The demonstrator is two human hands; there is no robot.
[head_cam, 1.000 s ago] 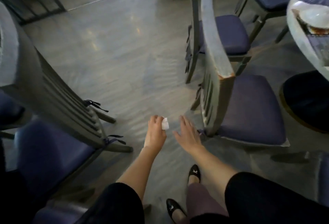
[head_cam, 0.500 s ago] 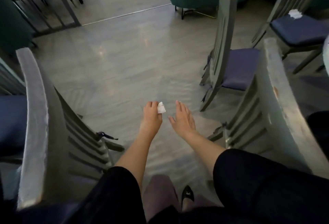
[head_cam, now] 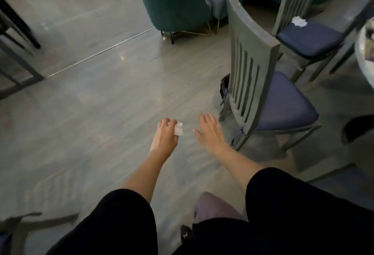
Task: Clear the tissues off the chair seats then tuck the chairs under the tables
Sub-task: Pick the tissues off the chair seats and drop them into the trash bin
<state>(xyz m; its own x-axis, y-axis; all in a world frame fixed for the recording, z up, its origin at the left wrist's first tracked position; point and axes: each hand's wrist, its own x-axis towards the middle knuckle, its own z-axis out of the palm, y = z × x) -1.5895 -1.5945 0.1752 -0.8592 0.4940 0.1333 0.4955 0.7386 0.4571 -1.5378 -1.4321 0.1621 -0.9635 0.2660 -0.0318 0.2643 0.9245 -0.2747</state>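
Observation:
My left hand point(head_cam: 165, 136) is closed around a small white tissue point(head_cam: 178, 129), held out over the floor. My right hand point(head_cam: 210, 132) hangs beside it with flat, spread fingers and holds nothing. Just right of that hand stands a grey slat-backed chair point(head_cam: 251, 56) with a bare purple seat cushion point(head_cam: 283, 103). Farther back right, another grey chair carries a navy cushion point(head_cam: 309, 36) with a crumpled white tissue point(head_cam: 299, 21) lying near its back edge.
A round pale table edge point(head_cam: 363, 60) shows at the far right. A teal upholstered chair point(head_cam: 174, 1) on thin metal legs stands at the top centre. Dark chair legs point(head_cam: 18, 32) fill the left edge. Grey floor point(head_cam: 111, 103) stretches ahead of me.
The view has moved forward and swung right: the chairs near me have slid out of view, and the far chair with the tissue looks closer. Both hands keep their pose.

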